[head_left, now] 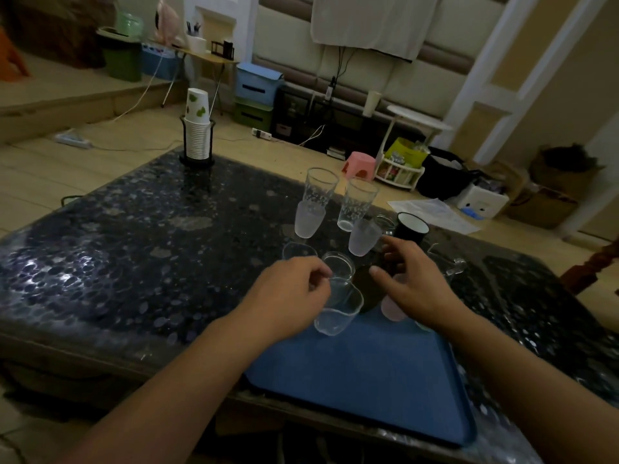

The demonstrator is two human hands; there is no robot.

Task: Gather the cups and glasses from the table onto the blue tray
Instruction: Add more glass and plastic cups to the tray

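The left hand (294, 289) is curled narrow, thumb and fingers pinched at the rim or handle of a small clear glass cup (339, 271) that sits just beyond its fingertips; whether it actually bears the cup's weight I cannot tell. Directly below that hand's fingers, another clear wide-mouthed glass cup (338, 313) stands upright at the far edge of the flat blue plastic tray (368, 380), which stretches back toward the person beneath both wrists. The right hand (415, 286) is spread wide and holds nothing, its fingers hovering over a pale pink cup (390, 308) and a dark round shape I cannot make out. Ahead of both hands, still on the dark speckled stone bench (134, 236), stand two frosted tumblers (308, 222), two tall clear patterned glasses (320, 187) and, beyond the right fingertips, a black mug with a white rim (411, 227). The relation that matters: the pinched cup stands upright, just forward of the tray's far edge, so the carry would seem to be a short pull back toward the person, and the left hand is plainly the nearer one for it.
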